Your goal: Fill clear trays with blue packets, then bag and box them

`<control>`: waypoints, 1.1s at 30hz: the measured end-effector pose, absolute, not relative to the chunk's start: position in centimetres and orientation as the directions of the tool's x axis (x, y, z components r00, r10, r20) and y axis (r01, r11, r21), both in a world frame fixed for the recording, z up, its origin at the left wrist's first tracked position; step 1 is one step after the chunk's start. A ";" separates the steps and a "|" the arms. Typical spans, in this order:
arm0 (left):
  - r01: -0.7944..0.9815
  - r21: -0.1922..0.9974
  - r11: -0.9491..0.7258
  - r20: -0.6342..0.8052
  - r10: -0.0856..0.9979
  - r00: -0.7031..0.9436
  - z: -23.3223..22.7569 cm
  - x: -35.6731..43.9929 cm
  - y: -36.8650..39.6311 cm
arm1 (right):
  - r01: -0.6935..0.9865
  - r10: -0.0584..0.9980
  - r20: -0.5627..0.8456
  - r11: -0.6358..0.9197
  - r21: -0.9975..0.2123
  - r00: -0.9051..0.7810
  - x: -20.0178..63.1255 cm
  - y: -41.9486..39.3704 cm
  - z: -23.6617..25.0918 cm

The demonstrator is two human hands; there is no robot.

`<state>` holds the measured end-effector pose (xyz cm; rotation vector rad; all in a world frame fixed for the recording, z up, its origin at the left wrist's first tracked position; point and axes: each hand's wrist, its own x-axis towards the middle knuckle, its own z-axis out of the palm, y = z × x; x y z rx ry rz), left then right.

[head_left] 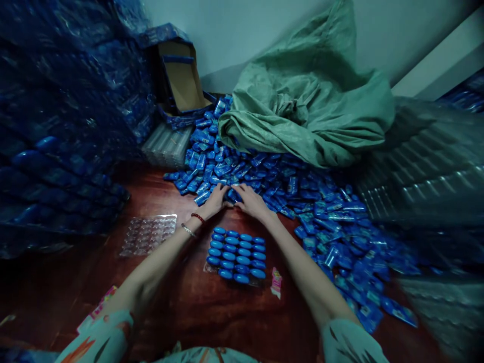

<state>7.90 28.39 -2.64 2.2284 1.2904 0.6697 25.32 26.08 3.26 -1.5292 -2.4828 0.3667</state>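
Note:
At the near edge of a heap of small shiny blue packets, both hands meet. My left hand has its fingers bent around blue packets, and a beaded red bracelet and a silver one circle that wrist. My right hand faces it, fingers curled onto the same blue packets between the hands; exactly how many they grip is hidden. Nearer to me, between my forearms, a clear tray holds rows of glossy blue oval pieces. To the left lies a clear moulded tray with cavities.
Behind the heap slumps a large green sack. An open cardboard box and stacked clear trays stand back left. Tall stacks of blue-filled packs rise at left, more clear trays at right. A pink wrapper lies on the reddish-brown surface.

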 end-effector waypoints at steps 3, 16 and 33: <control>0.665 0.598 -0.446 0.165 0.881 0.443 -2.6 6.0 26.4 | 0.832 0.841 -0.122 0.482 -0.274 -0.527 25.1 26.3 3.6; 0.706 0.596 -0.382 0.251 0.924 0.289 -0.5 1.6 27.5 | 0.710 0.974 0.126 0.225 -0.667 -0.189 32.3 22.9 0.1; 0.678 0.329 -0.657 0.448 0.741 0.501 -2.4 2.4 25.2 | 0.827 0.939 0.077 0.332 -0.454 -0.334 30.4 20.7 -2.7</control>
